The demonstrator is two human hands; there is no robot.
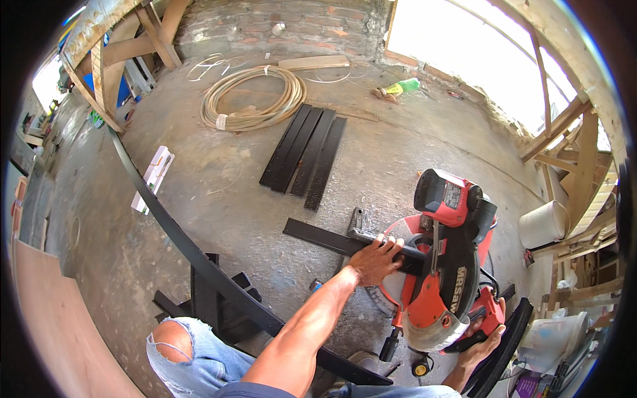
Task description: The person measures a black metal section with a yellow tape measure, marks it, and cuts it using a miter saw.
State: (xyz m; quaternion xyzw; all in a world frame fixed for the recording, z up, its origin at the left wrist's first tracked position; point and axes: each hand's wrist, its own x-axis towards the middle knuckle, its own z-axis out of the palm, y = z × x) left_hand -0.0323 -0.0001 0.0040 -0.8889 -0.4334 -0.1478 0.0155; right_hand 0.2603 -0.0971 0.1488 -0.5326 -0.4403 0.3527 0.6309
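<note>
A red and black mitre saw [446,292] stands on the floor in front of me. Across its base lies a flat black bar [322,237], its left end sticking out past the saw. My left hand [377,260] presses down on this bar near the grey fence, fingers bent over it. My right hand [490,341] is wrapped around the saw's red and black handle [490,312], lower right. The blade is mostly hidden by the guard and saw head. Several black strips [302,152] lie side by side beyond the saw.
A long black strip [192,255] curves across my left side, above a pile of short black pieces [215,298]. A coiled hose [211,99] and a green bottle [403,87] lie farther off. White buckets [543,225] and wooden framing stand at the right.
</note>
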